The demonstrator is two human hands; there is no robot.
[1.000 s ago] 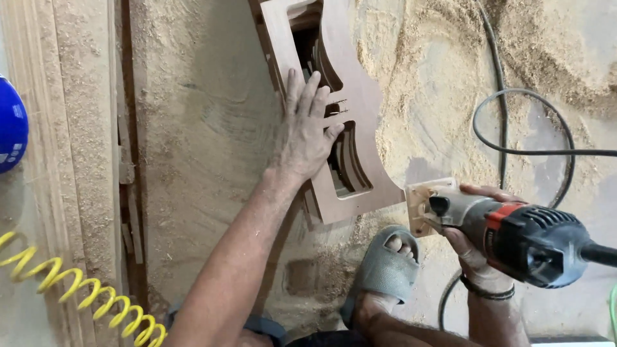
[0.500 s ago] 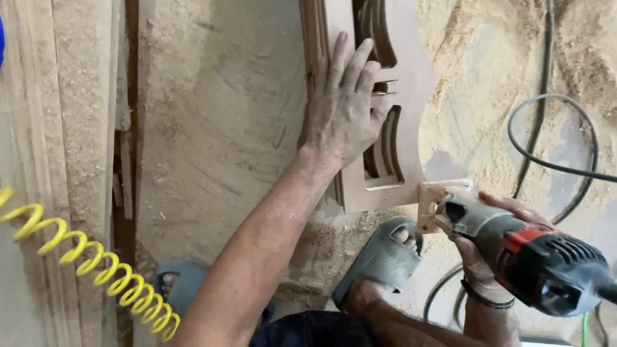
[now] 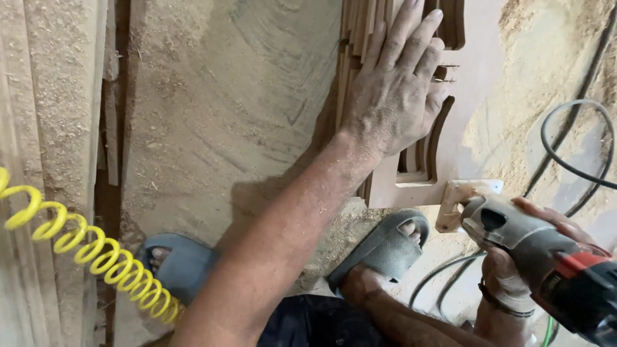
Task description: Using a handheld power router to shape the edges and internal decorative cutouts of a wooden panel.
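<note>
My left hand (image 3: 393, 96) lies flat with spread fingers on a stack of carved wooden panels (image 3: 479, 77) with curved cut-outs, on a sawdust-covered floor. My right hand (image 3: 514, 270) grips a grey, red and black power tool (image 3: 546, 260). The tool's pale wooden base (image 3: 457, 200) sits at the near edge of the top panel. My two feet in grey slippers (image 3: 385, 247) rest on the floor just below the panels.
A yellow coiled air hose (image 3: 83, 250) runs along the lower left. Black cables (image 3: 572, 167) loop over the sawdust at the right. Long dusty wooden boards (image 3: 38, 128) lie along the left side. A second grey slipper (image 3: 177, 263) is at the bottom.
The view has moved in closer to the panels. My left hand stays pressed on the stack, and the tool's base has come up against the panel's near edge.
</note>
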